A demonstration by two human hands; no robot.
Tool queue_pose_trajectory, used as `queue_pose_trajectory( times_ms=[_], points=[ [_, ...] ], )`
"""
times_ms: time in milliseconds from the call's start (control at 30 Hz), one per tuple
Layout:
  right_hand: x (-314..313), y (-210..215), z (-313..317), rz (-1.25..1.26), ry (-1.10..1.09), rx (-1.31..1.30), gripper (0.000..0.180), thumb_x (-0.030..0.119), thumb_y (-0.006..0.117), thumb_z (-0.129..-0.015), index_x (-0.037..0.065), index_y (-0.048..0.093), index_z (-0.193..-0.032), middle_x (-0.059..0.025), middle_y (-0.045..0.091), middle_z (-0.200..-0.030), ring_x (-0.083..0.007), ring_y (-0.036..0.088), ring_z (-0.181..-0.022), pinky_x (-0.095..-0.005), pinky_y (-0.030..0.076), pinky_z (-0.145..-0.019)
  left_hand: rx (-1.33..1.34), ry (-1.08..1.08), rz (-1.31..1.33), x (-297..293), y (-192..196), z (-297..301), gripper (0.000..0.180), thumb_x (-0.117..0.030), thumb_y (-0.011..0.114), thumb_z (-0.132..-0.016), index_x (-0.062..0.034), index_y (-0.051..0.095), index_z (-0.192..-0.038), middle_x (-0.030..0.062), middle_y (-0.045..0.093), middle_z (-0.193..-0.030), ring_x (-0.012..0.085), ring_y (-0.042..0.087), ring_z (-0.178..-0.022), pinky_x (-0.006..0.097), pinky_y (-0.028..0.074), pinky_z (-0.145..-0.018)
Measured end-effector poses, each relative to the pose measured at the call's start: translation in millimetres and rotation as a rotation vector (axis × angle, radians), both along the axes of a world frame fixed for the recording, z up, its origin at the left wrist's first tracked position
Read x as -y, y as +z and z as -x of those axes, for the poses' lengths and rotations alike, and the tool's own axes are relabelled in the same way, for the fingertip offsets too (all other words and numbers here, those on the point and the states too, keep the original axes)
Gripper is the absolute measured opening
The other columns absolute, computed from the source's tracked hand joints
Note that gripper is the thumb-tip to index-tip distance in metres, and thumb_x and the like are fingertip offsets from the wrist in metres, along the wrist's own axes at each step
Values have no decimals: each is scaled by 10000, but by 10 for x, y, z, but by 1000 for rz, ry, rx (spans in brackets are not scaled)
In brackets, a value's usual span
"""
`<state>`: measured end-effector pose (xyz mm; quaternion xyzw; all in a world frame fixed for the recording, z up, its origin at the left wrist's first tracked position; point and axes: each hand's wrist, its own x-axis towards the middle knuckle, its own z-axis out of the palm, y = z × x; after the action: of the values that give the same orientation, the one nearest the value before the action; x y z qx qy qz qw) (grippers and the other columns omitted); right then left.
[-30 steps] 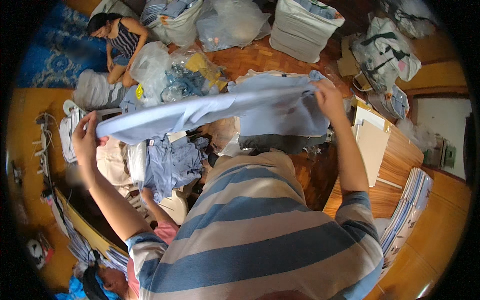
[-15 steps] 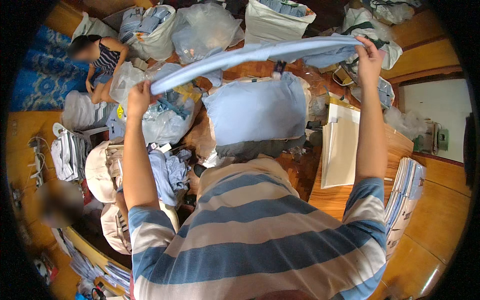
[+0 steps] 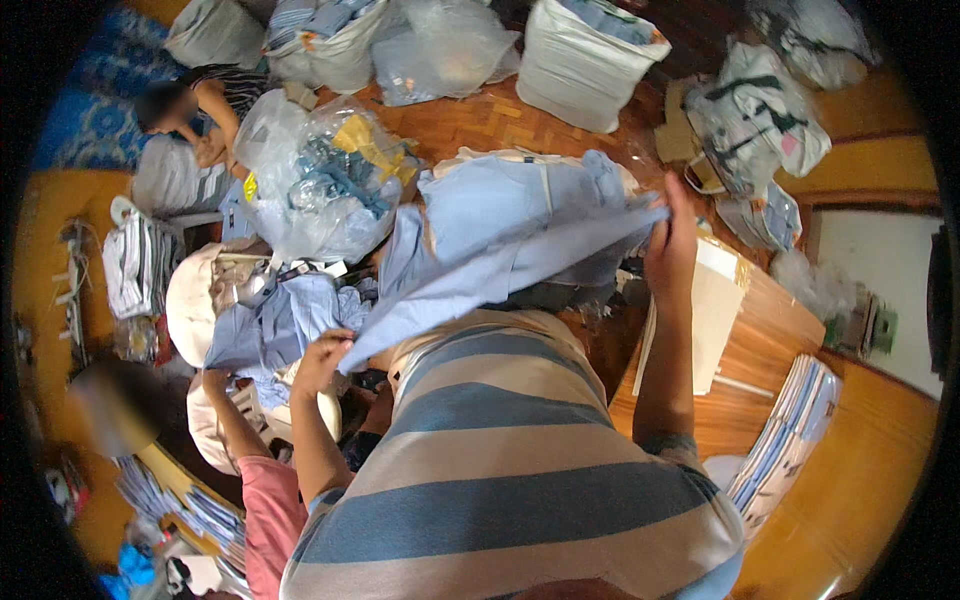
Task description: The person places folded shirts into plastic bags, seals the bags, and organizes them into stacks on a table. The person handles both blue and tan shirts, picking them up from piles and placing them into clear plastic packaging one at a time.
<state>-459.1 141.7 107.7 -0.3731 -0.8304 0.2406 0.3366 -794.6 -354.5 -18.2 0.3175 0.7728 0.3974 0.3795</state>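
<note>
A light blue shirt (image 3: 490, 265) is stretched slantwise in front of my striped top. My left hand (image 3: 322, 362) is closed on its lower left end, close to my body. At the upper right end my right hand (image 3: 676, 235) pinches the cloth, fingers pointing up. Behind and partly under it, more light blue cloth (image 3: 480, 195) lies over a pale padded surface. Close to my left hand, a heap of light blue garments (image 3: 285, 315) rests on a cream chair (image 3: 195, 310); a co-worker's hand (image 3: 215, 380) reaches to it.
A clear plastic bag (image 3: 320, 200) of blue items stands ahead left, near a seated person (image 3: 215, 110). White sacks (image 3: 590, 65) of folded cloth line the far side. On my right are a wooden table (image 3: 745, 330) with pale boards (image 3: 700, 310) and a stack of folded shirts (image 3: 785, 435).
Both hands have come down and nearer my body, bringing the shirt from high over the padded surface. It now slants, left end lower. A pink-sleeved arm has appeared at left.
</note>
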Motion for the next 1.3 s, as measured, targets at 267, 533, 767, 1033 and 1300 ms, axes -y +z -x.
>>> queue_pose_trajectory(
  times_ms=[267,533,767,1033,1300],
  points=[
    [467,-661,156,-46,98,-20,593,-113,406,-897,-2,367,-1478,-127,623,-1097,-264,598,-1033,-346,461,-936,963,650,35,1364,-378,-1500,206,-67,670,-873,46,723,-1037,96,720,-1017,150,677,-761,274,536,-700],
    [393,-399,631,663,315,-231,572,-52,437,-947,56,361,-1504,-44,585,-1086,-89,513,-857,-218,406,-763,1001,530,-80,648,-651,-1248,573,-88,732,-829,-20,545,-1367,91,636,-1289,157,636,-1094,298,517,-925],
    [183,-559,581,347,371,227,535,-114,466,-908,80,523,-1404,-138,661,-1136,-176,618,-903,-296,493,-823,117,638,34,202,58,-648,270,-198,609,-1013,1,721,-1157,17,734,-1054,77,621,-906,261,506,-805],
    [40,-477,176,737,141,100,590,-101,530,-924,119,461,-1467,-118,650,-1252,-228,650,-1032,-356,523,-891,-44,1063,-449,309,1000,-286,221,-136,553,-1044,-2,657,-1186,32,678,-1077,96,583,-970,249,450,-892],
    [511,-1297,-720,1056,-222,-313,592,243,688,-958,50,429,-1453,-171,574,-1306,-256,580,-1130,-383,492,-940,76,884,32,481,401,-1032,280,-46,559,-1013,30,572,-1282,85,651,-1130,146,577,-1059,267,439,-964]
  ],
)
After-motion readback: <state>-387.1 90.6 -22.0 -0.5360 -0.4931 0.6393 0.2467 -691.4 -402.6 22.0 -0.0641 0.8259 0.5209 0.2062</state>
